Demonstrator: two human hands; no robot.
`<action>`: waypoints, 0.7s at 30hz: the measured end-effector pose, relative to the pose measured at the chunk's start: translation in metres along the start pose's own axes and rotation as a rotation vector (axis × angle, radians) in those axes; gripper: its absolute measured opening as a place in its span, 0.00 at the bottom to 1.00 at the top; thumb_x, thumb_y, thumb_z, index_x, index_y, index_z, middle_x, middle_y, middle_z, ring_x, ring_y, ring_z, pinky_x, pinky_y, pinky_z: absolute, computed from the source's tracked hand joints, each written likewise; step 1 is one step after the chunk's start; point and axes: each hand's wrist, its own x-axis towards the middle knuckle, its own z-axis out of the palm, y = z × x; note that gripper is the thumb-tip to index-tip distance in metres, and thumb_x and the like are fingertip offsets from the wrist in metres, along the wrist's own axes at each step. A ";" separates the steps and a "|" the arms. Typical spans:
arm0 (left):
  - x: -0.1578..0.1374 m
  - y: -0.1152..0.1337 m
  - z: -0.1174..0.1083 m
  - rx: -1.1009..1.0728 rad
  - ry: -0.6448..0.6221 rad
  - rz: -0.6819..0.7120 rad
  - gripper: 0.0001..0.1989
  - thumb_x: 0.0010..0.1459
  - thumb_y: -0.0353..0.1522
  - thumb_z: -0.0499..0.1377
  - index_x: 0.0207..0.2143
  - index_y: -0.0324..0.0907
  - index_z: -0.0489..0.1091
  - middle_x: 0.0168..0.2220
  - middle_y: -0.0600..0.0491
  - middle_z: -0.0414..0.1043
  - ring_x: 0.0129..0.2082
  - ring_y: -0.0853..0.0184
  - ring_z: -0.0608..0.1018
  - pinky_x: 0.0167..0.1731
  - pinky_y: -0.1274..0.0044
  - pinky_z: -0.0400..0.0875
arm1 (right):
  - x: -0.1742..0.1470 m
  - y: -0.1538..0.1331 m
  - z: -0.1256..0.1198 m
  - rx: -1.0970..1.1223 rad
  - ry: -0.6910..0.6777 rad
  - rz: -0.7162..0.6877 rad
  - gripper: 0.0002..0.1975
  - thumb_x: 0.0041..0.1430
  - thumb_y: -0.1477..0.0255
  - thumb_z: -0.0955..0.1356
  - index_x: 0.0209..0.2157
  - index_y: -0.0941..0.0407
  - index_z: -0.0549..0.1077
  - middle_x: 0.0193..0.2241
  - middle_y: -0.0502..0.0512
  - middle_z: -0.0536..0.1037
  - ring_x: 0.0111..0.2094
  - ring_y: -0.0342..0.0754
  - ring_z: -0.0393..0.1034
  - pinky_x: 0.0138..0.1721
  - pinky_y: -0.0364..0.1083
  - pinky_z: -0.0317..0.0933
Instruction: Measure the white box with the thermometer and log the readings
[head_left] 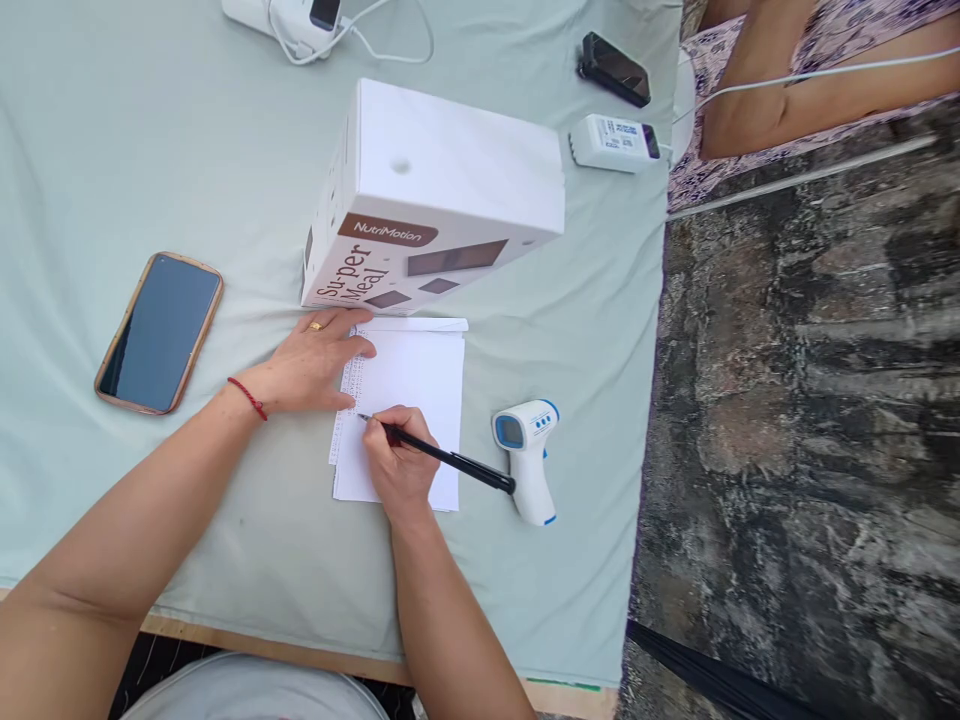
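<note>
Sheets of white paper (420,375) lie on the cloth, with a column of handwriting along their left side. My left hand (319,360) rests flat over the upper left of the paper, fingers apart, holding nothing. A black pen (450,457) is pinched in my right hand (401,465), its tip at the written column near my left thumb. Just beyond the paper stands a white box (457,160) marked NutriMotion Super Meal. To the right of my right hand lies a white and blue infrared thermometer (531,470).
A smartphone (161,335) in a brown-edged case lies left of my left arm. At the far right are a black device (615,70) and a white device (615,143) with a cable. Another white device (300,22) with cables sits at the back. Another person's arm (757,80) shows beyond the table's right edge.
</note>
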 end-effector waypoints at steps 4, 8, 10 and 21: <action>0.000 0.000 0.000 0.006 0.002 0.002 0.24 0.48 0.32 0.65 0.50 0.42 0.70 0.68 0.43 0.54 0.67 0.46 0.58 0.64 0.56 0.53 | 0.002 -0.001 -0.001 -0.034 -0.026 0.019 0.05 0.49 0.74 0.64 0.21 0.53 0.64 0.17 0.42 0.63 0.19 0.40 0.55 0.22 0.43 0.51; 0.000 -0.001 0.001 0.015 0.013 0.004 0.24 0.47 0.32 0.66 0.50 0.43 0.70 0.68 0.44 0.55 0.66 0.46 0.58 0.63 0.55 0.54 | 0.001 0.001 -0.001 -0.051 -0.034 0.027 0.06 0.49 0.74 0.64 0.21 0.53 0.63 0.17 0.43 0.63 0.19 0.40 0.55 0.22 0.43 0.51; 0.000 -0.001 0.002 0.014 0.025 0.015 0.24 0.47 0.32 0.66 0.50 0.44 0.70 0.68 0.45 0.55 0.66 0.46 0.59 0.63 0.55 0.54 | -0.001 0.003 -0.001 -0.045 -0.011 0.011 0.06 0.50 0.74 0.64 0.21 0.53 0.63 0.17 0.43 0.63 0.19 0.40 0.55 0.22 0.43 0.52; 0.003 0.000 0.001 -0.129 0.187 -0.019 0.11 0.48 0.28 0.62 0.36 0.42 0.71 0.53 0.47 0.72 0.55 0.54 0.73 0.55 0.61 0.66 | 0.011 0.014 -0.025 -0.345 0.103 -0.316 0.11 0.63 0.71 0.63 0.46 0.52 0.72 0.38 0.57 0.73 0.42 0.52 0.71 0.44 0.54 0.67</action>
